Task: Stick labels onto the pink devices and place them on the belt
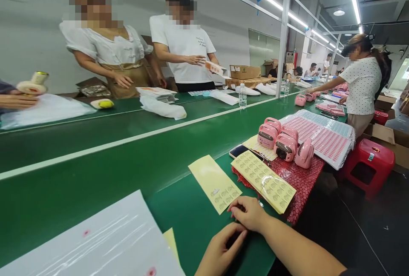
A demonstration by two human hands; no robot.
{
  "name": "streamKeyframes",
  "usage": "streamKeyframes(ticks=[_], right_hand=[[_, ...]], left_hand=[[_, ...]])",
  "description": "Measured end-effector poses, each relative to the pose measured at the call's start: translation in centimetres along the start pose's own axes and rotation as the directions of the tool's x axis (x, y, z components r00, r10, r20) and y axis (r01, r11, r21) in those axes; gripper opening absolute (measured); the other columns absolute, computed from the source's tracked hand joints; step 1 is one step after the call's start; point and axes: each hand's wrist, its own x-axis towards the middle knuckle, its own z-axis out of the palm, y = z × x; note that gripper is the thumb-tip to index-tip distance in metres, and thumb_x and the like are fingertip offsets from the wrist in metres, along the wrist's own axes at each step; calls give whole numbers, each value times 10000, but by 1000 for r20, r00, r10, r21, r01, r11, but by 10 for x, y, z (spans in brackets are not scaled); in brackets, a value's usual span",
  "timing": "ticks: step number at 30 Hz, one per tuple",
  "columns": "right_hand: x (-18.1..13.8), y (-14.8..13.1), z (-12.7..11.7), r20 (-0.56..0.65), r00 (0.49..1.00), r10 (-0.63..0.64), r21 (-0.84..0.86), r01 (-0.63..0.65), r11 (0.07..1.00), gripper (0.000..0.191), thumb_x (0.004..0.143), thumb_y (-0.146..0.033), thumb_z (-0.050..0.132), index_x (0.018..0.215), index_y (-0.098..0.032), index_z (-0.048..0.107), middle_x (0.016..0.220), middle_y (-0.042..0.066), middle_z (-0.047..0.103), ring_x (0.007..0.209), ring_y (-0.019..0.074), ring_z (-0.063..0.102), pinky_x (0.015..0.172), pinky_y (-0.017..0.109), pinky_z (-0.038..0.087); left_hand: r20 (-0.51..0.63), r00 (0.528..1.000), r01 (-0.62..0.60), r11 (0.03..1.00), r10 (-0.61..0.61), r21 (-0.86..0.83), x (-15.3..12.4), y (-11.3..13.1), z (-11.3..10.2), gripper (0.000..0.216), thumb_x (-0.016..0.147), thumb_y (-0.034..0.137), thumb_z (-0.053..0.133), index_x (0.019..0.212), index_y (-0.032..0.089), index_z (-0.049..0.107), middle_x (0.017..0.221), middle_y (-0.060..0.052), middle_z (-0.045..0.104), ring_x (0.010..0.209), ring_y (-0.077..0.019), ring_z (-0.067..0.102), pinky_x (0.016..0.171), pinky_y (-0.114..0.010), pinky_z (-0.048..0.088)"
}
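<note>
Right hand (pixel 248 215): palm down on the green table (pixel 134 156), fingers loosely spread, tips on the surface just below the near corner of a yellow label sheet (pixel 214 185). I see nothing gripped in it.

Left hand (pixel 220 251): just beside and below the right, fingers half curled and pointing toward it. A dark patch sits between the two hands. I cannot tell whether the left hand holds anything.

Label sheet lies flat on the table, partly used, with rows of labels left at its near end. A second label sheet (pixel 263 181) lies just to its right, overlapping red bubble wrap (pixel 300 180) at the table edge.

Beyond that:
- a phone (pixel 244 151), face up
- a cluster of pink devices (pixel 281 139)
- pink sticker sheets (pixel 321 139) in clear wrap

Red stool (pixel 368 166) on the floor, right of the table. White sheet (pixel 96 242) with small red marks at the near left.

Across the table two people in white tops stand. One holds a small box (pixel 214 67). A water bottle (pixel 243 95) stands upright mid-table. Another person in a dotted top works further down the right side.
</note>
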Motion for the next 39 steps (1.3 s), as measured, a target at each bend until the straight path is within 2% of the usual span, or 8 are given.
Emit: streamKeyframes(ticks=[17, 25, 29, 31, 34, 35, 36, 39], right_hand=[[-4, 7, 3, -1, 999, -42, 15, 42, 999, 172, 779, -97, 479, 758, -188, 624, 649, -18, 595, 619, 121, 579, 617, 229, 464], [-6, 10, 3, 8, 998, -65, -4, 66, 998, 175, 788, -107, 474, 769, -199, 622, 682, -15, 610, 643, 126, 591, 635, 236, 468], [-14, 2, 3, 0, 995, -97, -34, 97, 995, 170, 761, -99, 492, 752, -198, 629, 704, -3, 621, 690, 140, 594, 656, 244, 464], [-19, -10, -10, -7, 987, -159, -56, 158, 986, 146, 757, -127, 514, 769, -202, 639, 742, 6, 637, 720, 150, 597, 661, 247, 462], [-16, -29, -53, -90, 955, -283, -217, 259, 941, 167, 814, -218, 483, 862, -212, 643, 811, 20, 659, 762, 158, 609, 682, 250, 467], [-10, -33, -71, -166, 947, -274, -330, 209, 920, 195, 834, -220, 450, 886, -212, 637, 847, 24, 663, 790, 158, 613, 722, 257, 466], [-1, -36, -90, -243, 944, -222, -444, 95, 891, 229, 857, -217, 408, 932, -218, 624, 893, 22, 662, 814, 153, 615, 755, 260, 461], [34, -28, -131, -294, 948, -126, -538, -54, 841, 221, 833, -148, 416, 947, -163, 605, 914, 80, 654, 868, 202, 615, 787, 319, 447]], left_hand=[[-24, 1000, 4, 998, -3, 63, -5, -3, 7, 157, 703, 299, 500, 653, 194, 605, 700, -45, 665, 672, -187, 587, 650, -279, 457], [-13, 999, 36, 998, -36, 50, -6, -4, 8, 106, 688, 275, 522, 634, 204, 579, 697, -31, 647, 682, -186, 568, 677, -287, 445], [-10, 998, 56, 997, -55, 54, -6, -6, 9, 109, 682, 285, 523, 614, 201, 539, 677, -24, 616, 662, -178, 539, 658, -280, 428], [-5, 998, 67, 996, -67, 57, -6, -7, 9, 112, 679, 282, 520, 603, 200, 520, 647, -15, 590, 631, -168, 517, 615, -268, 413], [9, 997, 81, 995, -82, 53, -5, -6, 7, 111, 676, 277, 530, 600, 197, 521, 622, 0, 563, 599, -153, 485, 576, -257, 385], [14, 996, 85, 995, -86, 48, -5, -5, 7, 108, 676, 275, 533, 602, 196, 526, 625, 3, 560, 599, -150, 479, 575, -255, 379], [17, 996, 89, 995, -90, 40, -5, -4, 7, 108, 677, 273, 534, 604, 194, 530, 629, 4, 559, 602, -148, 476, 578, -255, 375], [22, 995, 102, 995, -102, 9, -5, -2, 7, 100, 669, 259, 539, 597, 191, 527, 626, 11, 544, 601, -140, 461, 583, -252, 365]])
